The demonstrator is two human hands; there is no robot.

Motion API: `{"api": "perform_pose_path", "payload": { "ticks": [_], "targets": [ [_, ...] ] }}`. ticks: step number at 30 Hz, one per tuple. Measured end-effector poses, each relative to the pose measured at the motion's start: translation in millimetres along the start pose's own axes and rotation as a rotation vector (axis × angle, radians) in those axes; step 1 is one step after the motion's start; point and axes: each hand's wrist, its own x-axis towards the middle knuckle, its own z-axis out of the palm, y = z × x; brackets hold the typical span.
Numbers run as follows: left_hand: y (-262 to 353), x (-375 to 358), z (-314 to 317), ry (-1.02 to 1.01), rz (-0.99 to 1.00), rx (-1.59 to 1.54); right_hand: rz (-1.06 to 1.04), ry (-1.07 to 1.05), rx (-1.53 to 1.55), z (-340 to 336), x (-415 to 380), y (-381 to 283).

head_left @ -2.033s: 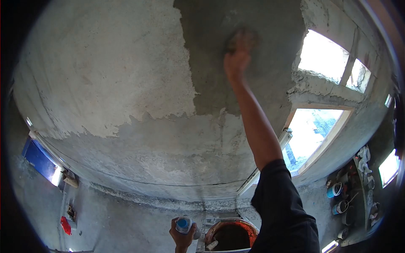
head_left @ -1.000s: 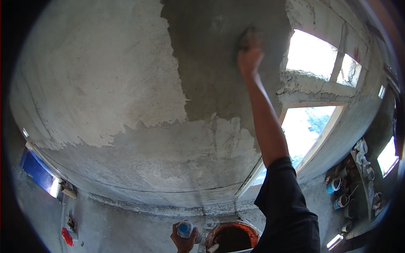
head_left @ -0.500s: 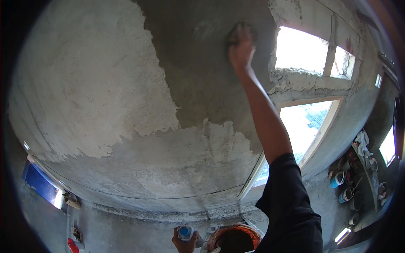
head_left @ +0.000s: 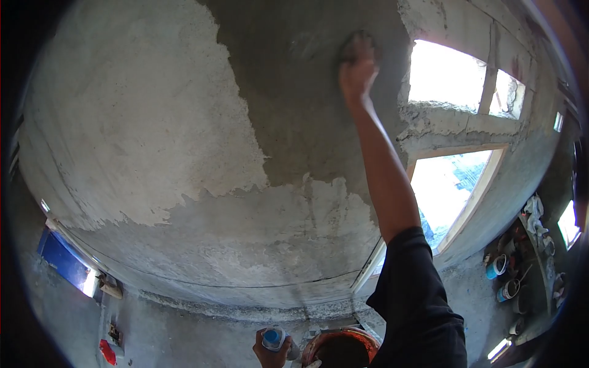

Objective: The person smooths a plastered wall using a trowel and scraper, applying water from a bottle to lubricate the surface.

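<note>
High on the wall, my right hand [head_left: 358,70] presses a dark, sponge-like pad [head_left: 347,54] against a patch of damp, dark grey plaster [head_left: 294,116]. Motion blurs the fingers, and they cover most of the pad. Down at the bottom, my left hand [head_left: 269,354] is wrapped round a clear plastic bottle [head_left: 273,336] with a blue top, seen from above. Just right of it stands an orange-rimmed bucket [head_left: 362,336] with a dark inside, partly cut off by the frame edge.
Paler, dry plaster [head_left: 141,110] borders the damp patch with a ragged edge. Right of my arm are a rough window opening [head_left: 446,76] and a framed window [head_left: 451,190]. Several buckets [head_left: 496,267] stand at far right. A red object [head_left: 107,352] lies at lower left.
The whole view has shifted slightly to the right. My right hand stays up on the damp plaster, blurred in both frames; my left hand still holds the bottle.
</note>
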Motion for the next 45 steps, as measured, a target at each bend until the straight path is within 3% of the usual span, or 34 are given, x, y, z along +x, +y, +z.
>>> {"api": "perform_pose_path", "payload": {
  "ticks": [1, 3, 5, 7, 8, 10, 12, 16, 18, 20, 22, 24, 25, 27, 28, 30, 31, 33, 34, 36, 40, 42, 45],
  "targets": [
    [-2, -1, -1, 0.002, -0.003, 0.003, -0.092, -0.072, -0.121, 14, -16, 2],
    [-7, -1, 2, 0.005, 0.005, 0.024, -0.24, -0.404, -0.007, 13, -62, -17],
    [3, -1, 5, 0.007, 0.022, 0.022, -0.276, -0.886, 0.165, -12, -94, -46],
    [5, -1, 5, 0.008, 0.044, 0.022, -0.039, -1.021, 0.473, -37, -110, -68],
    [3, -3, 4, 0.008, 0.012, 0.018, -0.042, -1.024, 0.477, -42, -112, -70],
    [3, -4, 4, 0.015, -0.019, 0.01, 0.158, -0.941, 0.439, -53, -109, -63],
    [8, -5, 1, 0.0, -0.006, 0.065, 0.134, -0.531, 0.284, -49, -93, -51],
    [-6, -7, 0, -0.012, -0.032, 0.128, -0.029, -0.181, 0.223, -33, -29, -34],
    [4, -6, 3, -0.016, -0.093, -0.032, 0.021, -0.242, 0.253, -26, -18, -39],
    [12, -4, 3, -0.014, -0.058, 0.015, 0.073, -0.299, 0.279, -11, -25, -40],
    [13, -6, 5, -0.017, -0.027, 0.057, -0.195, -0.457, -0.009, 7, -51, -42],
    [9, -5, 4, -0.019, -0.012, 0.07, -0.19, -0.859, 0.089, -15, -64, -60],
    [11, -5, 4, -0.016, -0.011, 0.065, -0.196, -0.859, 0.089, -26, -67, -69],
    [15, -7, 3, -0.025, -0.075, 0.058, 0.069, -1.101, 0.276, -41, -73, -81],
    [13, -7, 2, -0.023, -0.078, 0.052, 0.064, -1.106, 0.275, -47, -73, -82],
    [4, -8, 0, -0.043, -0.035, 0.039, 0.535, -0.955, 0.349, -59, -69, -78],
    [1, -8, -1, -0.042, -0.037, 0.032, 0.531, -0.96, 0.346, -62, -66, -73],
    [-4, -9, -3, -0.046, -0.085, -0.022, 1.428, -0.688, 0.855, -72, -61, -59],
    [-5, -10, -4, -0.05, -0.089, -0.026, 1.428, -0.69, 0.846, -82, -56, -57],
    [-7, -9, -4, -0.031, -0.094, -0.021, 1.405, -0.894, 0.786, -104, -47, -58],
    [-14, -9, -4, -0.031, -0.028, 0.05, 1.38, -0.887, 0.802, -128, -54, -69],
    [-11, -8, -3, -0.05, -0.041, 0.019, 1.46, -0.657, 0.919, -131, -52, -79],
    [-9, -6, 0, -0.055, 0.011, 0.09, 1.432, -0.792, 0.878, -133, -50, -57]
  ]
}}
